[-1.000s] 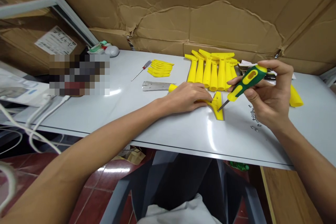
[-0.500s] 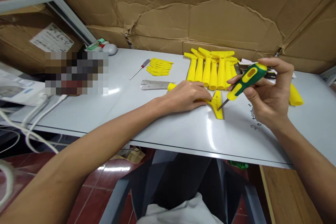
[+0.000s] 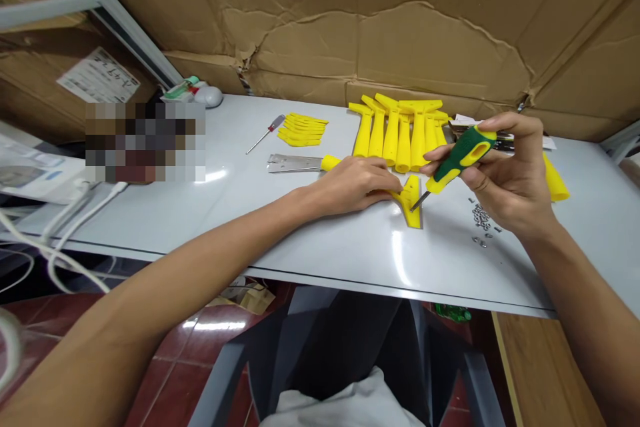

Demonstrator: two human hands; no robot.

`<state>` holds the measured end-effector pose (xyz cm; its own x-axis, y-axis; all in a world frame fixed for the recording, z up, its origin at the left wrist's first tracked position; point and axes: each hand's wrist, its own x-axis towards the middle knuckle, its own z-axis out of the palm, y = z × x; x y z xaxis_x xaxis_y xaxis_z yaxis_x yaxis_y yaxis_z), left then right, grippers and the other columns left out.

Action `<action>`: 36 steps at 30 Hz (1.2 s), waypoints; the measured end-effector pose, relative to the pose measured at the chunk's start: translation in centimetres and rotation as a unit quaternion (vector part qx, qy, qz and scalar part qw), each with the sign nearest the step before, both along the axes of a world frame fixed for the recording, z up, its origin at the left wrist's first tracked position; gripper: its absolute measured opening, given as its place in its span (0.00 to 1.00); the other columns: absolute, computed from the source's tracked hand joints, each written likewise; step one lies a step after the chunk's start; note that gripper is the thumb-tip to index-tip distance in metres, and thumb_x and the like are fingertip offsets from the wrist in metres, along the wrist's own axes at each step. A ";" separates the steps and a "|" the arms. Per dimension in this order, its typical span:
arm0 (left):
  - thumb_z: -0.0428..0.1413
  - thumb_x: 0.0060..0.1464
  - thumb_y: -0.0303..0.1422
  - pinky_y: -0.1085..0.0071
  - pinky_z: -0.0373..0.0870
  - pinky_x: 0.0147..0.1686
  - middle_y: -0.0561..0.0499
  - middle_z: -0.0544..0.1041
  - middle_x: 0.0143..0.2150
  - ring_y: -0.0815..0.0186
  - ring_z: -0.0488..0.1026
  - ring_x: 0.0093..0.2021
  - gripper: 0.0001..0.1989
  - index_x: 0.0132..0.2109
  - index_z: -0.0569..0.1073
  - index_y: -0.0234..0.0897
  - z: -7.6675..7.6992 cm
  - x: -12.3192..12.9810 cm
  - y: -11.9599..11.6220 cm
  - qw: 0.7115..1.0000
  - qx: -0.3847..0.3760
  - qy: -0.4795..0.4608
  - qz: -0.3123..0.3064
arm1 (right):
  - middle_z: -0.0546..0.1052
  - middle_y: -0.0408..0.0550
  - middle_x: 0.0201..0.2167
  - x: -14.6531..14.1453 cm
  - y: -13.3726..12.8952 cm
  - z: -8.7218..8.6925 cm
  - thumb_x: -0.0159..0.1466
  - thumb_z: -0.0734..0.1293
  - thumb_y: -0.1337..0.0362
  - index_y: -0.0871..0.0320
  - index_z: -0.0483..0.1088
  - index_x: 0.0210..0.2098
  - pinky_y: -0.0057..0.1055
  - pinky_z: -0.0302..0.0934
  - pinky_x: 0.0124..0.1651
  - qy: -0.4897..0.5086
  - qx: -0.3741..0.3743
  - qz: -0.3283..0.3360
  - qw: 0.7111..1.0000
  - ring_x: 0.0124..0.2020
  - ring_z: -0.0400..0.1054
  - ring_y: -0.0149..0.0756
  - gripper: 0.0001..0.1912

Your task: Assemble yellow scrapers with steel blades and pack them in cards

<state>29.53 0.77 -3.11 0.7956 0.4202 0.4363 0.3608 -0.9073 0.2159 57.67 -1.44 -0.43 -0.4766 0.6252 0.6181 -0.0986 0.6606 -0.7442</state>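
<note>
My left hand [image 3: 353,183] is closed over a yellow scraper [image 3: 413,197], pressing it on the white tabletop. Its flared head sticks out to the right of my fingers, with a thin grey edge along it; much of the handle is hidden under the hand. In my right hand [image 3: 513,183] is a green and yellow screwdriver [image 3: 460,160], tilted, its handle end against the bent forefinger. The shaft's tip meets the scraper head at a small screw spot. Small loose screws [image 3: 481,217] lie in a pile beside my right hand.
Several yellow scraper handles [image 3: 391,137] stand in a row behind my hands. Flat yellow pieces [image 3: 303,130], a smaller screwdriver [image 3: 265,134] and metal strips [image 3: 294,163] lie to the left. Another yellow handle [image 3: 556,179] is partly behind my right hand. Cardboard [image 3: 300,47] backs the table.
The screwdriver's handle has turned in my right hand, which has shifted slightly left. More of the screw pile shows now. My left hand keeps its hold on the scraper.
</note>
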 end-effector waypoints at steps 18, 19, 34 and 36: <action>0.58 0.72 0.34 0.65 0.75 0.44 0.50 0.87 0.50 0.60 0.79 0.47 0.10 0.52 0.84 0.41 -0.5 0.1 0.0 0.999 0.034 0.010 0.021 | 0.73 0.41 0.60 -3.0 -2.7 -0.4 0.59 0.83 0.59 0.31 0.70 0.66 0.42 0.80 0.34 -0.013 0.171 -0.281 0.944 0.45 0.78 0.44 0.40; 0.57 0.72 0.34 0.65 0.74 0.44 0.50 0.87 0.50 0.60 0.79 0.47 0.10 0.52 0.84 0.41 -0.5 0.1 0.0 0.999 0.031 0.009 0.023 | 0.74 0.41 0.60 -3.0 -2.7 -0.5 0.59 0.83 0.57 0.31 0.70 0.67 0.42 0.80 0.33 -0.009 0.185 -0.285 0.940 0.44 0.78 0.43 0.39; 0.58 0.71 0.36 0.67 0.73 0.45 0.46 0.85 0.48 0.61 0.78 0.46 0.10 0.53 0.84 0.44 -0.1 0.0 0.1 0.998 -0.029 0.023 0.041 | 0.78 0.45 0.55 -2.8 -1.0 -1.0 0.61 0.81 0.51 0.37 0.71 0.66 0.46 0.84 0.49 0.062 0.121 -0.203 0.970 0.44 0.82 0.42 0.36; 0.58 0.71 0.35 0.68 0.73 0.44 0.47 0.85 0.47 0.61 0.78 0.46 0.10 0.52 0.84 0.44 -0.2 0.0 0.1 0.999 -0.024 0.017 0.040 | 0.78 0.45 0.56 -2.9 -1.0 -1.0 0.61 0.81 0.53 0.37 0.71 0.66 0.46 0.83 0.49 0.064 0.116 -0.196 0.972 0.45 0.82 0.42 0.36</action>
<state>29.54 0.91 -3.30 0.7727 0.5031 0.3870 0.4397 -0.8640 0.2453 54.81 -2.42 -1.44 -0.1404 0.5798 0.8026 0.1133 0.8147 -0.5687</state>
